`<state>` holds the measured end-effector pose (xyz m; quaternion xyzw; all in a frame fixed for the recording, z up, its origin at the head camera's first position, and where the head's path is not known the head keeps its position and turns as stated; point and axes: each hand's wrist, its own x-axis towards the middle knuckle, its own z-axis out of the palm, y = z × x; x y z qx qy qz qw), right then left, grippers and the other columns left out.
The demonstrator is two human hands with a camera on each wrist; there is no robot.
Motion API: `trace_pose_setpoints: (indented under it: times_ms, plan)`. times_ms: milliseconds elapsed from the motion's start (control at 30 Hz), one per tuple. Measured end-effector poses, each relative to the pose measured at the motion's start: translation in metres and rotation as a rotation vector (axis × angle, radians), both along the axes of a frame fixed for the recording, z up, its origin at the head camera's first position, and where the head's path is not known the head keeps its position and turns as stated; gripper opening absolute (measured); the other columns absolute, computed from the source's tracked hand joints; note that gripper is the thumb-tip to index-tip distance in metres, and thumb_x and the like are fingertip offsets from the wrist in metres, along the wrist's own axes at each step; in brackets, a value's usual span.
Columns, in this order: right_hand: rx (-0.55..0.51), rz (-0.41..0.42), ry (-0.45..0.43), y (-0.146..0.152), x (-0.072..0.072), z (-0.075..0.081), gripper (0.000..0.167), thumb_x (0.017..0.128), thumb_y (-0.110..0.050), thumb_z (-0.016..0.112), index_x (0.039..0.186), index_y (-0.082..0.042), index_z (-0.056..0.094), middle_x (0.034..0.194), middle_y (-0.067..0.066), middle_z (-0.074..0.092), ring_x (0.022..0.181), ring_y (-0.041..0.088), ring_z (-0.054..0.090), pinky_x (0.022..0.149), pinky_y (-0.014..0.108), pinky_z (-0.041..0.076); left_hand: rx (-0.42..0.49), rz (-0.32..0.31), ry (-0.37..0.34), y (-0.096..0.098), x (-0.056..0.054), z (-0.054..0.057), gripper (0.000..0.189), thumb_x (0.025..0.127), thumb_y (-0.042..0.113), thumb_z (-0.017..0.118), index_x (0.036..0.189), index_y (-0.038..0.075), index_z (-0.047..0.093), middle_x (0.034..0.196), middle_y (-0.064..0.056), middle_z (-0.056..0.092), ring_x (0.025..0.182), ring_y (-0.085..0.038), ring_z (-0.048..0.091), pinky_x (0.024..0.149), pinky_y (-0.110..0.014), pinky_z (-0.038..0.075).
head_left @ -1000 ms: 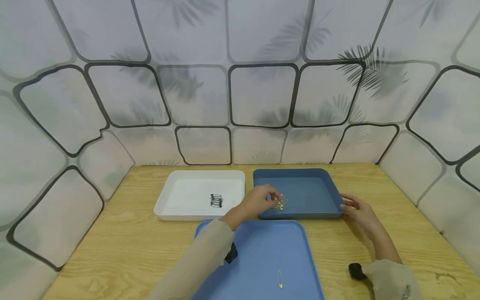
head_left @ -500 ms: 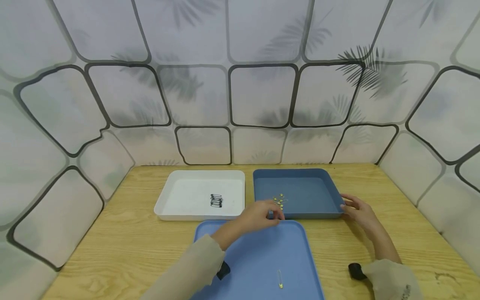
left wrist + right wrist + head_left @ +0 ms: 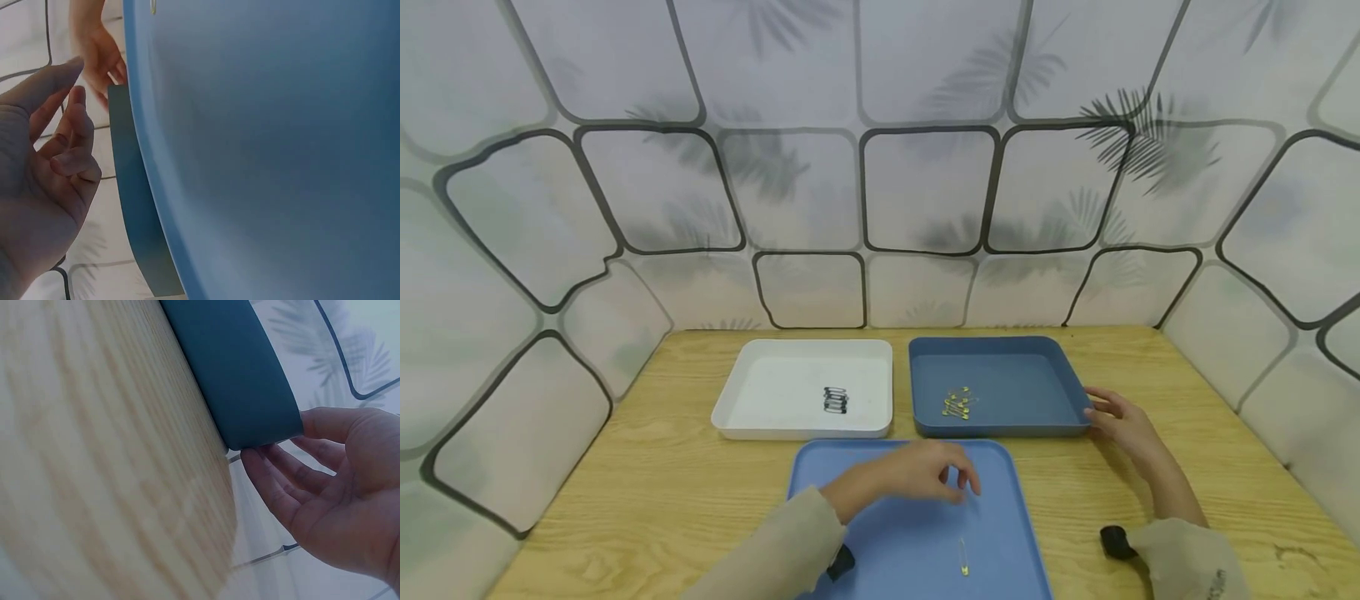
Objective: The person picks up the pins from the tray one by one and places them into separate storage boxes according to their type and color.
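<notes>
My left hand (image 3: 928, 471) hangs over the light blue tray (image 3: 910, 533) with fingers loosely bent; in the left wrist view nothing sits between its thumb and fingertips. A single yellow-headed safety pin (image 3: 964, 557) lies on this tray, nearer me than the hand. Several more yellow safety pins (image 3: 957, 403) are grouped in the left part of the dark blue tray (image 3: 1000, 431). At that tray's right end, my right hand (image 3: 1127, 429) touches the front corner; its thumb is at the rim and its fairly straight fingers rest along the end wall (image 3: 262, 419).
A white tray (image 3: 767, 432) stands left of the dark blue one, with several black safety pins (image 3: 835, 400) lined up in it. All the trays stand on a wooden table (image 3: 647, 467). Patterned fabric walls (image 3: 917, 183) rise behind and at both sides.
My left hand has drawn back from the yellow safety pins in the dark blue tray, coming toward me over the light blue tray. My right hand keeps its place at the corner.
</notes>
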<state>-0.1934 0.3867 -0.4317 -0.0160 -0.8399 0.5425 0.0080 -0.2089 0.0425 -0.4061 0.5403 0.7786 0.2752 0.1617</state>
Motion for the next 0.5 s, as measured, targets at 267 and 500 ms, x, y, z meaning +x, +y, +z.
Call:
trace_pose_setpoints:
  times_ms: [267,500]
  plan:
    - [-0.001,0.003,-0.006,-0.001,0.0,0.0,0.056,0.097,-0.018,0.048,0.14,0.009,0.023,0.13,0.038,0.032,0.098,0.021,0.056,0.079,0.031,0.049,-0.041,-0.122,0.067,0.002,0.009,-0.01,0.016,0.08,0.015,0.073,0.096,0.016,0.07,0.083,0.01,0.055,0.064,0.006,0.044,0.059,-0.007,0.038]
    - [0.0,0.005,-0.008,-0.001,0.001,0.0,0.056,0.097,-0.019,0.048,0.14,0.009,0.023,0.13,0.037,0.031,0.097,0.018,0.057,0.079,0.031,0.049,-0.113,-0.193,-0.024,0.005,0.011,-0.018,0.017,0.08,0.018,0.073,0.097,0.016,0.069,0.083,0.014,0.056,0.066,0.006,0.047,0.061,-0.009,0.04]
